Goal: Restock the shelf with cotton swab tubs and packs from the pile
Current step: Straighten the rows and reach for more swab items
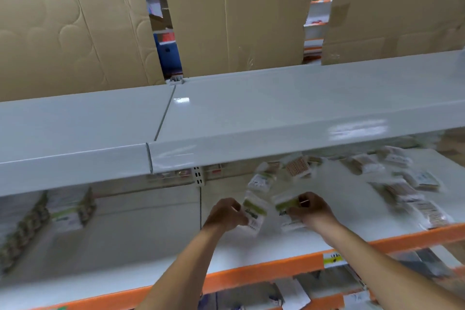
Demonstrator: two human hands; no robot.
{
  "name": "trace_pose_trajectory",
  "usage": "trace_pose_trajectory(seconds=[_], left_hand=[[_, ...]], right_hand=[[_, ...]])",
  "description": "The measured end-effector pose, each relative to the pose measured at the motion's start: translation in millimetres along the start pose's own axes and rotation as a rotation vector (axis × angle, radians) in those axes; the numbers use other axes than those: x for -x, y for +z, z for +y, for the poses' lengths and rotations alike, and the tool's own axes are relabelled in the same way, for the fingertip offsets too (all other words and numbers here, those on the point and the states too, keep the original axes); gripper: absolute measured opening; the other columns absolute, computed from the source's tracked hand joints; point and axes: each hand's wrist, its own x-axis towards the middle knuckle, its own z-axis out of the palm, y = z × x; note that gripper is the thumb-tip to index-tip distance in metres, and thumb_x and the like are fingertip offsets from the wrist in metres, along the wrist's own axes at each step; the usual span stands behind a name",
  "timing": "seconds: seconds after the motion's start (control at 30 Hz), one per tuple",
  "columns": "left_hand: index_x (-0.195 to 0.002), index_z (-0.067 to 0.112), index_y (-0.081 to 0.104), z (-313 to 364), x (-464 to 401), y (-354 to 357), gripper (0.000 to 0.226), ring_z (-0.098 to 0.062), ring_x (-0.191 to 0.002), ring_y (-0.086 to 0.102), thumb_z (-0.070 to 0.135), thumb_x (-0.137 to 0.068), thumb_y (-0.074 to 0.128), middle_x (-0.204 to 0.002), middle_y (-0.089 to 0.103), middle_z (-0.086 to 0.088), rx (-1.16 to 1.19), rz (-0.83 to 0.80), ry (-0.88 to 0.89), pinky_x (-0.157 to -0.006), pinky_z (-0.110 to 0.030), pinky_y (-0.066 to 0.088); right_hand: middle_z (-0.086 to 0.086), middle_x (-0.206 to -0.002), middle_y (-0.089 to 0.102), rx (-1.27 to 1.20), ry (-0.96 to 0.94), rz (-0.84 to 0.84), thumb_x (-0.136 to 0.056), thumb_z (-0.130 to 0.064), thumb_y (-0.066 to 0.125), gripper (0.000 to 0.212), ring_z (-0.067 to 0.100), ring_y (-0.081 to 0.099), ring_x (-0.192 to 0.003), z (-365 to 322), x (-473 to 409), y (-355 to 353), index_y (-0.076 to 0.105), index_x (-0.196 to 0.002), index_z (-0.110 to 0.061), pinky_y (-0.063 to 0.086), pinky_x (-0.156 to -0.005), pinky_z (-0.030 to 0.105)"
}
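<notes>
Left hand [227, 212] curls its fingers round a clear cotton swab pack with a green label [253, 211], and the right hand [313, 209] pinches a second green-labelled pack [285, 205] by its upper edge; both packs hang just above the white shelf [251, 251], roughly midway between its back panel and its orange front edge [264, 275]. More packs stand behind them, and the loose pile [402, 184] sprawls towards the shelf's right end. Blur hides how firm either hold is.

The risks I see: the packs look slick and light, so a pinch at one edge could let a pack swing or slip out. Set down too near the orange edge, it could slide off onto the lower shelf. Reaching for the pile could nudge the packs already standing, and the upper shelf [276, 118] overhangs closely, so a raised wrist could knock it.
</notes>
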Motion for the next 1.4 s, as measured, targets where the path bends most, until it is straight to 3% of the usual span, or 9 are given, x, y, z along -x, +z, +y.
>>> trace_pose_trajectory(seconds=[0.1, 0.2, 0.3, 0.37, 0.57, 0.77, 0.9, 1.13, 1.4], left_hand=[[-0.102, 0.015, 0.069, -14.4, 11.3, -10.3, 0.034, -0.021, -0.097, 0.065, 0.021, -0.071, 0.08, -0.105, 0.07, -0.004, -0.014, 0.062, -0.044, -0.085, -0.036, 0.057], [-0.108, 0.015, 0.069, -32.5, 28.1, -21.8, 0.038, -0.02, -0.099, 0.066, 0.022, -0.072, 0.079, -0.108, 0.07, -0.002, 0.022, 0.137, -0.105, -0.085, -0.032, 0.055], [-0.104, 0.014, 0.069, -53.9, 43.8, -33.7, 0.032, -0.021, -0.096, 0.067, 0.019, -0.074, 0.078, -0.105, 0.071, -0.003, 0.097, 0.214, -0.156, -0.081, -0.03, 0.054], [-0.098, 0.014, 0.068, -67.7, 52.4, -42.6, 0.026, -0.02, -0.093, 0.068, 0.016, -0.074, 0.079, -0.102, 0.073, -0.003, 0.145, 0.265, -0.176, -0.081, -0.03, 0.055], [-0.076, 0.022, 0.061, -101.9, 77.8, -74.2, 0.021, -0.019, -0.087, 0.069, 0.014, -0.075, 0.08, -0.097, 0.075, -0.005, 0.231, 0.379, -0.202, -0.077, -0.028, 0.055], [-0.087, 0.018, 0.064, -147.5, 104.4, -110.4, 0.016, -0.018, -0.074, 0.062, 0.016, -0.077, 0.077, -0.094, 0.075, -0.01, 0.258, 0.507, -0.219, -0.06, -0.023, 0.042], [-0.095, 0.013, 0.069, -182.0, 117.9, -141.1, 0.017, -0.024, -0.083, 0.067, 0.019, -0.08, 0.074, -0.091, 0.073, -0.009, 0.236, 0.572, -0.228, -0.062, -0.024, 0.044], [-0.1, 0.007, 0.069, -249.1, 127.0, -208.4, 0.021, -0.028, -0.093, 0.067, 0.019, -0.083, 0.071, -0.098, 0.073, -0.011, 0.182, 0.597, -0.207, -0.075, -0.033, 0.052], [-0.087, 0.016, 0.059, -309.5, 111.8, -268.3, 0.006, -0.018, -0.079, 0.06, 0.013, -0.087, 0.064, -0.084, 0.064, -0.001, 0.148, 0.648, -0.152, -0.061, -0.027, 0.039]], right_hand=[[0.01, -0.086, 0.072, 0.031, -0.043, -0.04, -0.077, -0.024, 0.078, 0.024, 0.03, 0.069, -0.084, -7.3, 3.9, 15.4, 0.065, -0.093, -0.011, 0.054, -0.072, 0.042], [0.013, -0.08, 0.073, 0.077, -0.112, -0.097, -0.076, -0.027, 0.078, 0.027, 0.032, 0.069, -0.078, -17.7, 6.5, 34.5, 0.065, -0.081, -0.004, 0.043, -0.063, 0.034], [-0.005, -0.058, 0.067, 0.095, -0.156, -0.14, -0.076, -0.029, 0.08, 0.024, 0.009, 0.061, -0.055, -31.2, 9.8, 56.1, 0.065, -0.071, -0.011, 0.039, -0.054, 0.027], [-0.01, -0.048, 0.059, 0.102, -0.193, -0.173, -0.075, -0.029, 0.08, 0.027, 0.005, 0.054, -0.049, -39.5, 11.6, 73.0, 0.059, -0.063, -0.018, 0.038, -0.052, 0.026], [-0.004, -0.067, 0.071, 0.14, -0.301, -0.296, -0.077, -0.033, 0.079, 0.018, 0.014, 0.067, -0.065, -63.9, 17.4, 122.8, 0.068, -0.077, -0.019, 0.047, -0.055, 0.026], [-0.007, -0.088, 0.072, 0.13, -0.364, -0.383, -0.08, -0.031, 0.079, 0.022, 0.011, 0.068, -0.079, -88.0, 31.8, 180.0, 0.067, -0.096, -0.023, 0.05, -0.062, 0.027], [-0.003, -0.082, 0.074, 0.095, -0.396, -0.418, -0.081, -0.028, 0.079, 0.016, 0.017, 0.07, -0.078, -105.7, 46.2, 223.6, 0.069, -0.09, -0.02, 0.059, -0.074, 0.041], [-0.003, -0.083, 0.076, -0.036, -0.402, -0.407, -0.082, -0.022, 0.079, 0.015, 0.017, 0.072, -0.08, -141.6, 72.4, 306.3, 0.069, -0.092, -0.018, 0.059, -0.078, 0.045], [-0.002, -0.078, 0.075, -0.11, -0.392, -0.337, -0.079, -0.019, 0.082, 0.015, 0.016, 0.072, -0.075, -169.8, 94.6, 386.0, 0.07, -0.087, -0.015, 0.055, -0.065, 0.033]])
